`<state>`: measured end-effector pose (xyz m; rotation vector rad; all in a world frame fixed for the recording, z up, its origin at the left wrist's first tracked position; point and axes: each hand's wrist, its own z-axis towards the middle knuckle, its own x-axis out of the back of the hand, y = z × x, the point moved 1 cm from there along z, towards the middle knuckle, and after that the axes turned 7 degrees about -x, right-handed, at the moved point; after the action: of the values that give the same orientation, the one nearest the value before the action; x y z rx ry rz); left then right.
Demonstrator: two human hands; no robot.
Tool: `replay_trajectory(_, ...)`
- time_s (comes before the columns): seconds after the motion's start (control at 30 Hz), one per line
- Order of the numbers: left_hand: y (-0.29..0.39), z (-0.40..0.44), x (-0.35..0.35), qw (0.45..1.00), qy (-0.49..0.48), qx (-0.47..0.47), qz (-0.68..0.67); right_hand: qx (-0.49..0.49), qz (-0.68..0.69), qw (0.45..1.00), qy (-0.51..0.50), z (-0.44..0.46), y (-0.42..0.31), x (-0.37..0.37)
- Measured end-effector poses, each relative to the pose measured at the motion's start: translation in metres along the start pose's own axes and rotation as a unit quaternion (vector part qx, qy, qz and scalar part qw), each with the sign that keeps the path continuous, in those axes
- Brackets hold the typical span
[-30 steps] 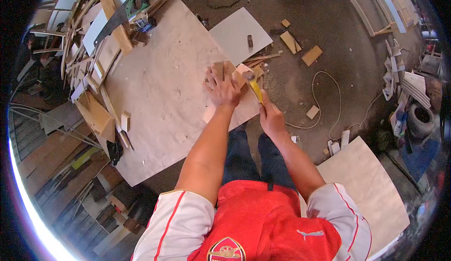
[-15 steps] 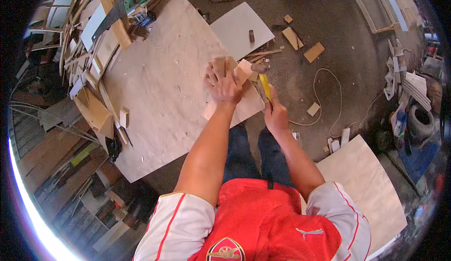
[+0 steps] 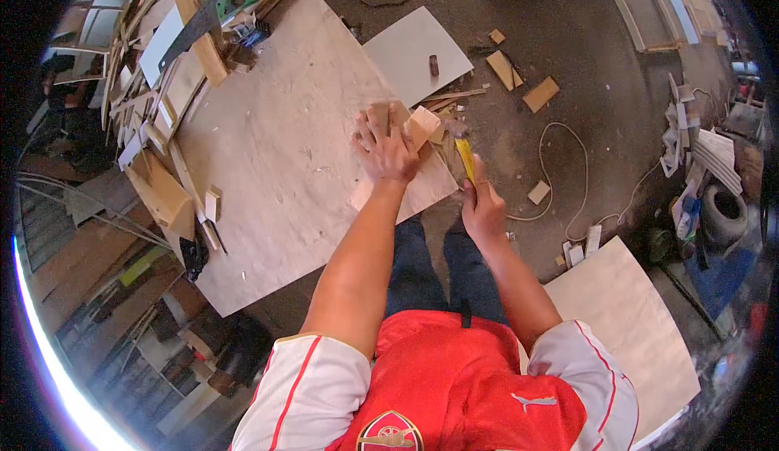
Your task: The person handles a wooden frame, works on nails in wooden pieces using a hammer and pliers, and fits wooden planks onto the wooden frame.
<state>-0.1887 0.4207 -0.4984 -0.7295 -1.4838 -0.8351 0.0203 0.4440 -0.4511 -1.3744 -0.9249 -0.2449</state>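
While the left hand lies with its fingers spread, a short, pale wooden block sits beneath and just beside it, its bare end showing past the thumb side. The right hand closes around a hammer with a yellow handle, whose grey metal head is beyond that hand, just beside the block's exposed end. Below the left hand is a large, pale plywood sheet, serving as the surface; beyond both hands is a flat white panel. For good control, the left palm should press the block flat, fingertips well clear of the hammer's face, with the right wrist loose and each stroke square. The left hand hides much of the block; the hammer's head is blurred, and no nail can be made out.
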Motion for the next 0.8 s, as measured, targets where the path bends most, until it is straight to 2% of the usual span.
replay_trajectory(0.13, 0.001, -0.001, 0.001, 0.998, -0.04, 0.013, 0.04, 0.048, -0.016, 0.998, 0.022, -0.001, 0.005, -0.005)
replay_trajectory(0.23, -0.002, -0.001, -0.004, 1.0, 0.001, 0.006, -0.005, -0.014, -0.054, 0.996, -0.071, 0.012, 0.009, -0.015)
replay_trajectory(0.33, -0.002, 0.0, -0.005, 1.0, 0.009, 0.011, -0.015, -0.042, 0.024, 0.996, -0.079, 0.029, -0.006, 0.001)
replay_trajectory(0.43, -0.003, -0.002, 0.0, 1.0, -0.003, 0.012, -0.002, -0.01, 0.011, 0.996, -0.093, 0.056, -0.02, 0.012)
replay_trajectory(0.53, -0.003, 0.0, 0.001, 1.0, 0.012, 0.008, -0.011, -0.002, 0.047, 0.996, -0.075, 0.061, -0.024, 0.016)
replay_trajectory(0.63, -0.003, 0.0, 0.006, 1.0, -0.017, 0.01, -0.011, -0.018, 0.093, 0.995, -0.036, 0.059, -0.033, 0.016)
replay_trajectory(0.73, -0.003, 0.002, 0.005, 0.999, -0.01, 0.018, -0.051, -0.101, -0.071, 0.972, -0.198, 0.057, -0.025, 0.002)
replay_trajectory(0.8, -0.003, 0.004, 0.006, 0.999, -0.027, 0.016, -0.026, -0.058, 0.012, 0.991, -0.121, 0.06, -0.031, 0.009)
